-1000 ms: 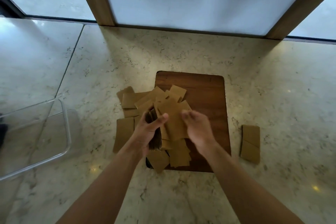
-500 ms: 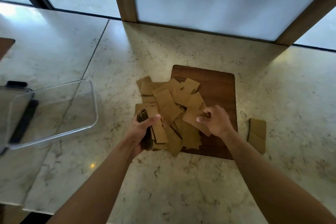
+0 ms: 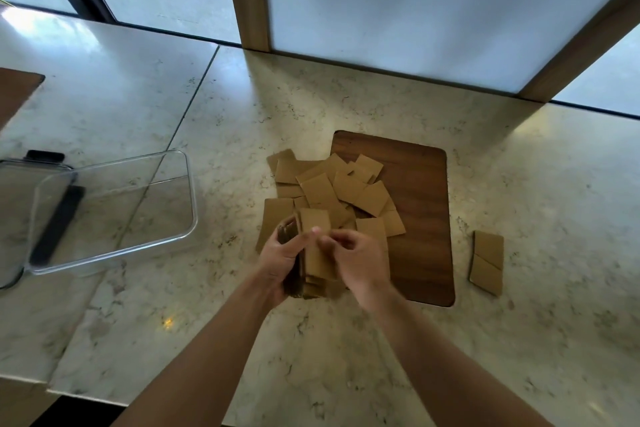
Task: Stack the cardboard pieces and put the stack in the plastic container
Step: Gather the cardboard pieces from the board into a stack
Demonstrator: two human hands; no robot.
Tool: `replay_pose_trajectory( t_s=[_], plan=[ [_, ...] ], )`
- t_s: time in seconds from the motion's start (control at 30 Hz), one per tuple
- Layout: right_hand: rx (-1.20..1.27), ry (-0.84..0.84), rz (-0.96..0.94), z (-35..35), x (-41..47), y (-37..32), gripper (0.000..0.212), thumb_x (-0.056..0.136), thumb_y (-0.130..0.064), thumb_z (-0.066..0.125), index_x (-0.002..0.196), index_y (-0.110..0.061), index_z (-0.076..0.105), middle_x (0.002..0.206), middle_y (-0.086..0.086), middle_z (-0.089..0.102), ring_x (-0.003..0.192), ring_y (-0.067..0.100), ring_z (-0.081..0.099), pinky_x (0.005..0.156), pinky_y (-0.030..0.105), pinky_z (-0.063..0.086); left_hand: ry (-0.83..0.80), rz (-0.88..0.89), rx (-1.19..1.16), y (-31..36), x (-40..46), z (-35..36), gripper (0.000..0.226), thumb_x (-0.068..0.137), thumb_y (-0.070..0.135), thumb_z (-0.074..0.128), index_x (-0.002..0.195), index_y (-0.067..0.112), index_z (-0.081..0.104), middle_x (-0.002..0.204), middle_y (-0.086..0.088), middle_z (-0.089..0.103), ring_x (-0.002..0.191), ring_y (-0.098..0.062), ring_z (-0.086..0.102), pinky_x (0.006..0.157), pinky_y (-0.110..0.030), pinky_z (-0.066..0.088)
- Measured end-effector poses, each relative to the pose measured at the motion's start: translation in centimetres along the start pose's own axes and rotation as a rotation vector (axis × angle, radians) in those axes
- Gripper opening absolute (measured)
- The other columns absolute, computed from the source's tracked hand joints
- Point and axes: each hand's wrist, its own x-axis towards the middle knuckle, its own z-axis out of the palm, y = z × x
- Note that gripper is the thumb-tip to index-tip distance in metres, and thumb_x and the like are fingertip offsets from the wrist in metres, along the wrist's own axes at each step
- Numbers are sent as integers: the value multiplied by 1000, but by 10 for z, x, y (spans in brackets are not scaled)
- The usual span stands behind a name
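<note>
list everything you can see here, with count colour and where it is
stack: one, brown cardboard, on edge in the left hand
loose pieces: a heap, count unclear, brown, over the left edge of the board and the counter beside it
stray pieces: two, brown, on the counter right of the board
board: one, dark wood, centre of the counter
container: one, clear plastic, on the counter at left, nothing inside
lid: one, clear with black clips, partly under the container at far left
counter: pale marble
left hand: grip round the stack
right hand: fingers curled at the stack's front piece; blurred
</note>
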Motion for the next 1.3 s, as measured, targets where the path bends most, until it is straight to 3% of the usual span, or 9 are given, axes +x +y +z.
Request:
replay_pose_trajectory(
  t_s=[0.13,0.23,0.37,0.5,0.67,0.8,0.93,1.1,1.3],
  plan=[
    [-386,107,-245,15,14,1,46,103,-44,48,86,-8,71,74,0,64,60,14,56,54,27,43,136,-61,-38,0,3,-35,64,82,20,79,139,14,53,112,-23,77,99,-42,75,72,-56,65],
    [-599,185,-202,11,29,4,39,97,-49,58,115,-16,67,111,4,64,97,16,62,77,27,50,211,-61,-114,2,4,-59,60,86,15,76,142,9,53,107,-21,80,93,-37,78,76,-58,65],
    [-1036,86,-259,28,22,19,80,80,-53,77,143,-17,41,136,9,49,127,26,45,107,37,40,216,-22,-192,1,2,-71,60,83,11,81,138,8,59,114,-23,78,93,-37,78,76,-55,66],
    [-910,91,-205,27,24,28,77,80,-42,80,143,-14,45,134,8,55,125,27,50,105,37,43,161,13,-189,3,-1,-73,82,63,23,90,139,12,62,122,-21,76,107,-40,75,76,-53,65],
    [-495,34,-128,4,30,-1,19,92,-36,71,89,-21,60,87,-3,67,76,12,61,64,26,51,102,61,-93,17,-5,-68,86,61,25,92,139,13,56,126,-25,71,112,-46,71,78,-53,65],
    [283,164,92,0,34,-15,44,90,-16,75,128,-16,51,127,6,60,100,21,63,71,35,58,59,33,-19,20,-2,-57,70,69,22,91,132,19,59,117,-21,75,102,-40,75,86,-62,62],
    [760,195,155,12,27,-21,68,87,9,69,142,-22,43,133,11,50,114,28,57,89,48,59,-1,4,56,16,0,-39,50,81,15,87,126,18,65,113,-20,77,100,-40,76,87,-64,61],
    [589,297,214,43,16,-23,65,89,-14,75,145,-25,45,132,8,62,108,27,65,90,45,58,9,-12,42,14,3,-17,61,78,7,88,133,13,62,114,-21,78,90,-37,80,61,-46,65],
    [-71,171,160,52,8,-22,50,85,-59,68,100,-12,60,96,1,67,83,16,64,67,29,52,111,-26,-188,24,20,-24,48,87,19,82,129,-1,69,121,-29,74,104,-46,74,72,-58,66]
  ],
)
